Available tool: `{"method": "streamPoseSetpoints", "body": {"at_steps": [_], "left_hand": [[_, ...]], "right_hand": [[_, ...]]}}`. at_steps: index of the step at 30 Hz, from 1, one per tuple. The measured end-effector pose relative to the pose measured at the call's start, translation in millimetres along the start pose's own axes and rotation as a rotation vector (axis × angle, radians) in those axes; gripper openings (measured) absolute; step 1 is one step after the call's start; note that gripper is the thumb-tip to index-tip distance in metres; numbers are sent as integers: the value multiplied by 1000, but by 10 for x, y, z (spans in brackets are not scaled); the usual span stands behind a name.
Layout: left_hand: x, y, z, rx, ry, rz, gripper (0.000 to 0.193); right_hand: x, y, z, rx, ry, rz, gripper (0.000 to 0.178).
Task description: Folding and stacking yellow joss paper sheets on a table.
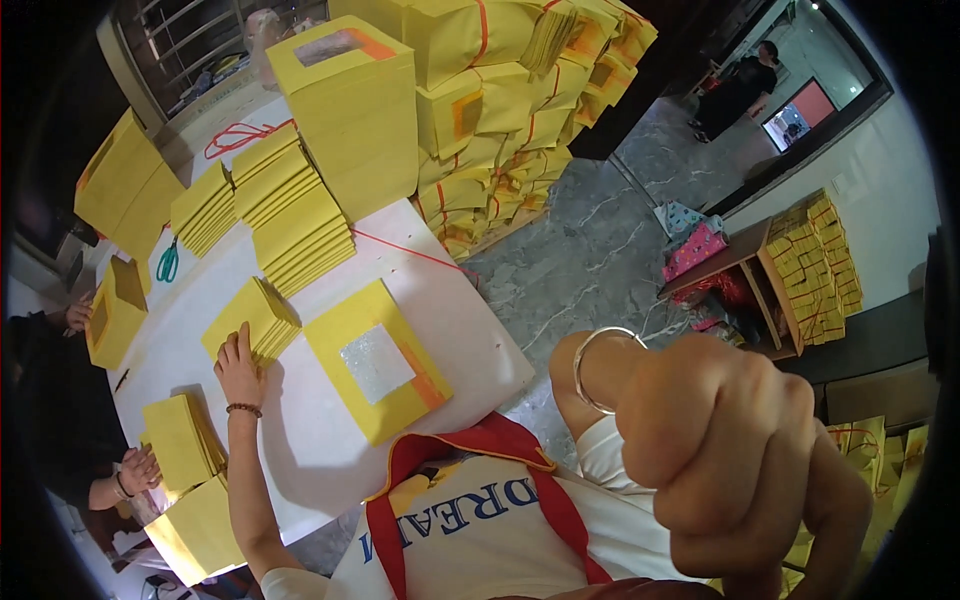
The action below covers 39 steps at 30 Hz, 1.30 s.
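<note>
My left hand (pixel 240 370) lies with its fingers stretched out over the near edge of a small stack of folded yellow paper bags (pixel 262 318). A beaded bracelet is on that wrist. Just right of the stack, one yellow paper bag (pixel 378 425) lies flat, with a pale window panel and an orange strip. My right hand (pixel 720 450) is raised very close to the camera, its fingers curled into a fist and a bangle on its wrist. What the fist holds, if anything, is hidden.
Taller yellow stacks (pixel 290 205) and green-handled scissors (pixel 168 262) lie farther back on the white table (pixel 480 345). Bundled yellow bags (pixel 500 120) rise beyond its far edge. At left, a co-worker's hands (pixel 138 470) touch yellow bags. Another person (pixel 738 90) stands through the doorway.
</note>
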<state>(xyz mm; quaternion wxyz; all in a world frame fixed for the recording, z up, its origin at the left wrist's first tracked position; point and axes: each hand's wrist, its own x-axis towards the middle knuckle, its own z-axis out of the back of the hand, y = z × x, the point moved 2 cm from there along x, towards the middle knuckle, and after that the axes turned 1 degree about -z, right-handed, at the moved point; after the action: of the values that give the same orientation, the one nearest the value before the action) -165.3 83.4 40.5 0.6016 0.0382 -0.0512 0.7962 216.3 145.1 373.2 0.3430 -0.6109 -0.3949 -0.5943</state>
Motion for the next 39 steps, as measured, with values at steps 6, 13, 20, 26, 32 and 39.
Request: {"method": "streamPoseSetpoints", "body": {"at_steps": [6,13,20,26,32,39], "left_hand": [[-25,78,50,48,-15,18,87],[-114,82,164,17,-83,12,86],[-484,-835,260,-448,-324,-186,47],[-1114,-1614,78,-470,6,-486,49],[-1193,-1551,-73,-419,12,-497,54],[-1081,-1512,36,-645,-11,-500,20]], "right_hand": [[-500,32,72,-238,-180,-359,7],[-1858,-660,365,-355,-315,-1183,9],[-3081,-696,449,-646,67,-1490,15],[-3494,-603,267,-959,408,-1224,16],[-3694,-555,227,-791,426,-1281,14],[-3817,-538,334,-580,43,-1474,19]]}}
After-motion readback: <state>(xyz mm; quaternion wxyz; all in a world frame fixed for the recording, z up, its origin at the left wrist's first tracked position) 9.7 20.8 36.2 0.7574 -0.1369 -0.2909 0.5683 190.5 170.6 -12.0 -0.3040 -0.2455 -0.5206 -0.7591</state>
